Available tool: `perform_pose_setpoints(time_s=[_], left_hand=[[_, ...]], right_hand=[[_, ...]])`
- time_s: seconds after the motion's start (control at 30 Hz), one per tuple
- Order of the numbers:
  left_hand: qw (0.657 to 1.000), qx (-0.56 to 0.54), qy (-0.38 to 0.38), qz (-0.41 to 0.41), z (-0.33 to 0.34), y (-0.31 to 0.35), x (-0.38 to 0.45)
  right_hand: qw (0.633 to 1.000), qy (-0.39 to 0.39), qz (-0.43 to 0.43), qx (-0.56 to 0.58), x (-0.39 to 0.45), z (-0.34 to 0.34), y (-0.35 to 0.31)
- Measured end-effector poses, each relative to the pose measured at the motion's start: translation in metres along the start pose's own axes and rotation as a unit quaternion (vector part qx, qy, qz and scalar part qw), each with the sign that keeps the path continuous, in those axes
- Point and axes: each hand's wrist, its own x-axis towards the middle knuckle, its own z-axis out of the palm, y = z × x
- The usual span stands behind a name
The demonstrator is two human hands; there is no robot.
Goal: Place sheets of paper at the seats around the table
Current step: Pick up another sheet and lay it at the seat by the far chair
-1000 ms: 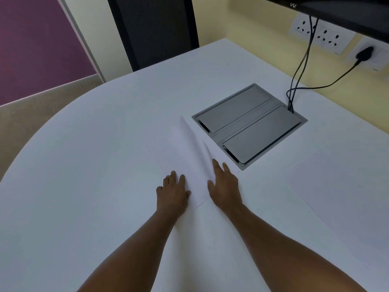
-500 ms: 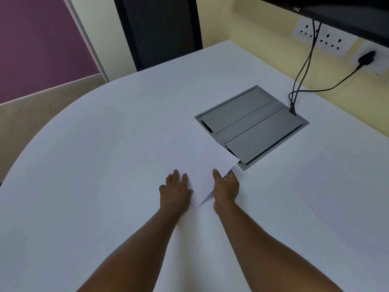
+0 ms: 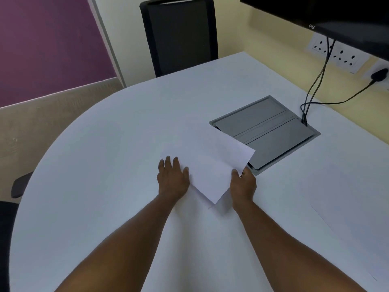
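A white sheet of paper [image 3: 212, 163] is lifted off the white table [image 3: 105, 165] on its right side, its far corner hanging over the grey cable box. My right hand [image 3: 242, 184] pinches the sheet's right edge. My left hand [image 3: 172, 178] lies flat, fingers spread, pressing on the paper's left side. Another white sheet [image 3: 347, 203] lies flat on the table at the right. A black chair [image 3: 181, 34] stands at the far side of the table.
A grey cable box [image 3: 271, 131] with two lids is set into the tabletop, black cables [image 3: 313, 85] running from it up to wall sockets. A dark screen [image 3: 336, 13] hangs at top right. Another dark chair part [image 3: 19, 184] shows at the left edge.
My right hand went from lying flat on the paper to gripping its right edge and raising it. The sheet now tilts up over the cable box. My left hand stayed in place.
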Motion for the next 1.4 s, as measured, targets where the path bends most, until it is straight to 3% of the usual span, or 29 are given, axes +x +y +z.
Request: perform_pose_setpoints(time_s=[0.2, 0.33, 0.53, 0.8, 1.07, 1.3, 1.4], left_hand=[[0.996, -0.064, 0.038, -0.054, -0.054, -0.028, 0.015], [0.983, -0.141, 0.058, -0.103, -0.09, -0.064, 0.017], [0.928, -0.283, 0.1, -0.218, -0.136, -0.12, -0.005], [0.87, -0.39, 0.121, -0.278, -0.167, -0.197, -0.04], [0.842, -0.427, 0.121, -0.306, -0.182, -0.25, -0.069], [0.798, -0.461, 0.172, -0.348, -0.173, -0.289, -0.092], [0.785, -0.469, 0.176, -0.364, -0.166, -0.301, -0.103]], right_hand=[[0.999, -0.027, -0.001, 0.029, -0.017, 0.004, -0.021], [0.996, -0.085, -0.004, 0.021, -0.033, 0.013, -0.03], [0.985, -0.173, -0.008, -0.023, -0.061, 0.04, -0.042], [0.966, -0.253, -0.028, -0.042, -0.095, 0.082, -0.043], [0.956, -0.284, -0.041, -0.058, -0.13, 0.117, -0.042], [0.944, -0.318, 0.09, 0.014, -0.155, 0.146, -0.03], [0.945, -0.318, 0.07, -0.034, -0.167, 0.151, -0.019]])
